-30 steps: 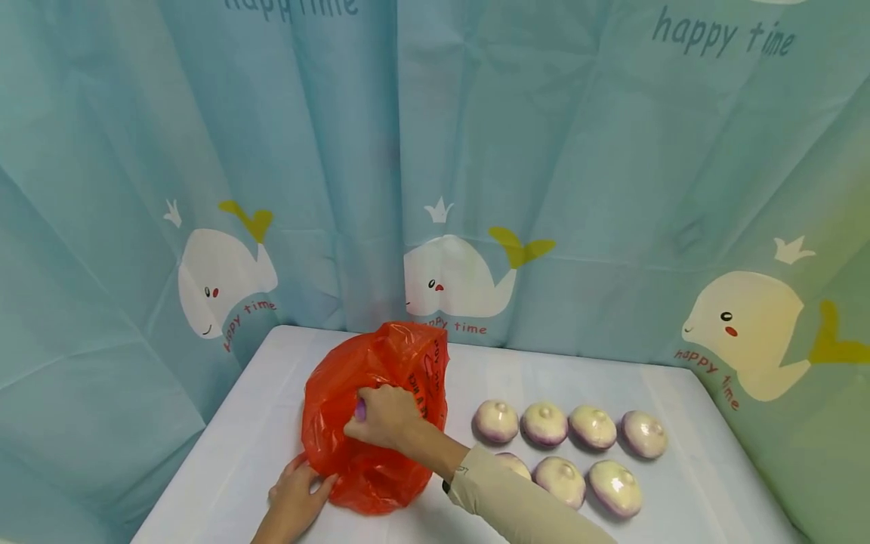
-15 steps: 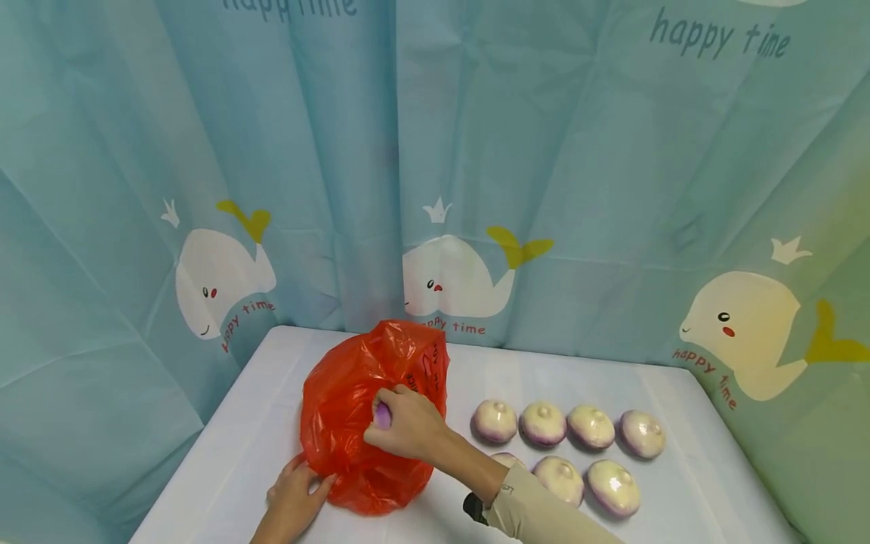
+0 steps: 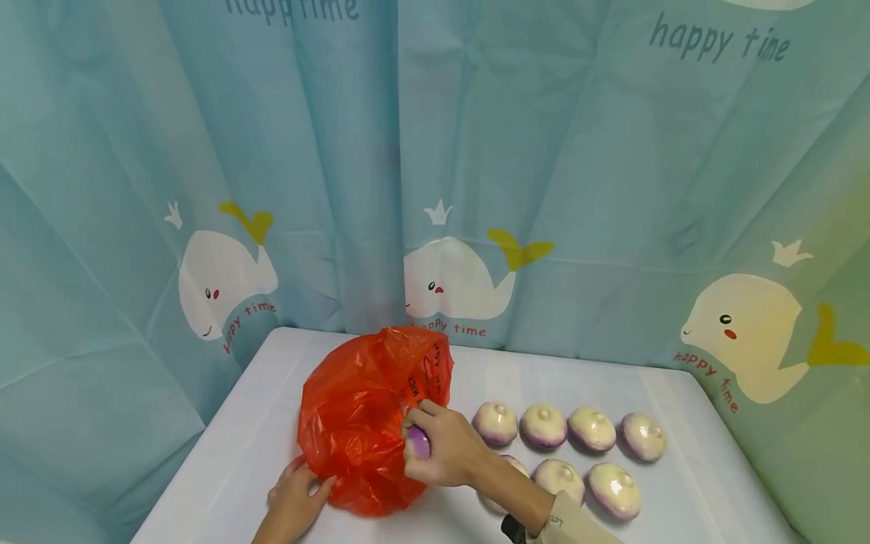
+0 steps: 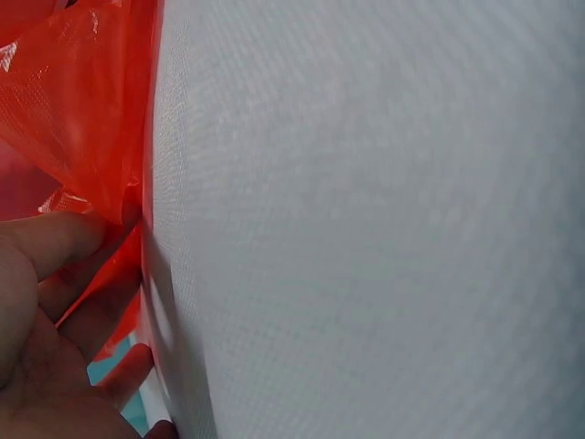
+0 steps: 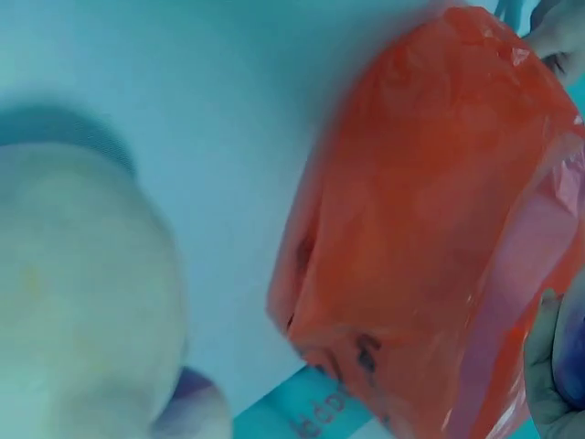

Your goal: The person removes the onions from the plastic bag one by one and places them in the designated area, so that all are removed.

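My right hand grips a purple-and-white turnip above the right edge of a red plastic bag. In the right wrist view, part of that turnip shows at the right edge, with fingers curled round it. My left hand pinches the bag's near left edge between thumb and fingers. Up close in the left wrist view, the thumb presses the red film. The bag stands puffed out with its mouth open; what lies inside it cannot be made out.
Several turnips lie in two rows on the white tabletop, right of the bag. My right forearm passes over the near row's left turnip. A blue whale-print curtain hangs behind the table.
My right hand has moved right and toward me, from over the bag's middle to its right edge, still gripping the turnip. The left hand has stayed at the bag's edge.
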### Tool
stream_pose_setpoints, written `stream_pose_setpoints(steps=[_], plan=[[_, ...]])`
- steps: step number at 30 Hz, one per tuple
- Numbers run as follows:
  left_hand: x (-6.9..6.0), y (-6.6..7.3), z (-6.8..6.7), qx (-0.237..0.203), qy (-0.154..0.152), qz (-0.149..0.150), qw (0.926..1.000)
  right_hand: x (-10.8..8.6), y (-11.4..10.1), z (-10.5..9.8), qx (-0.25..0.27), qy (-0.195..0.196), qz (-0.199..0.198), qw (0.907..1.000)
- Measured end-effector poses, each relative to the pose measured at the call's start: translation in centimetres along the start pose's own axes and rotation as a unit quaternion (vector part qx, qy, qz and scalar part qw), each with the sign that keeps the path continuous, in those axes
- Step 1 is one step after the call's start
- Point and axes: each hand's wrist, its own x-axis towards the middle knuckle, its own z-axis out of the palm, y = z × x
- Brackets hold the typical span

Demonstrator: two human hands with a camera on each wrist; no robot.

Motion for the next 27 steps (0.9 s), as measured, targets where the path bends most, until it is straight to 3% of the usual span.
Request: stream_pose_setpoints(steps=[7, 9, 11, 12, 15, 19, 21, 23, 25, 27], plan=[[0.0, 0.1, 0.1, 0.005, -0.003, -0.008, 0.9999, -1.7, 1.1, -2.0, 0.049, 0.055, 0.0, 0.9973], [0.1, 0.0, 0.1, 0.007, -0.003, -0.009, 0.9999, -2.2, 1.1, -2.6, 0.109, 0.059, 0.025, 0.9919], [0.1, 0.0, 0.1, 0.009, -0.003, -0.01, 0.9999, -2.8, 0.9, -3.2, 0.192, 0.052, 0.075, 0.9773], [0.2, 0.0, 0.1, 0.01, -0.003, -0.012, 0.9999, -3.1, 0.8, -3.4, 0.234, 0.05, 0.103, 0.9654], [0.2, 0.0, 0.0, 0.009, -0.004, -0.015, 0.9998, -3.7, 0.2, -4.2, 0.355, 0.058, 0.173, 0.9169], [0.3, 0.0, 0.0, 0.006, -0.007, -0.016, 0.9998, -4.5, -0.1, -5.4, 0.48, 0.086, 0.186, 0.8527], [0.2, 0.0, 0.1, 0.004, -0.008, -0.02, 0.9998, -5.0, -0.1, -6.0, 0.539, 0.092, 0.199, 0.8135], [0.2, 0.1, 0.1, 0.003, -0.007, -0.023, 0.9997, -5.5, 0.1, -6.7, 0.594, 0.088, 0.219, 0.7687], [0.2, 0.2, 0.1, 0.004, -0.006, -0.024, 0.9997, -6.3, 0.6, -7.5, 0.643, 0.062, 0.233, 0.7271], [0.2, 0.2, 0.1, 0.006, -0.005, -0.023, 0.9997, -7.1, 1.2, -8.5, 0.69, 0.027, 0.221, 0.6885]])
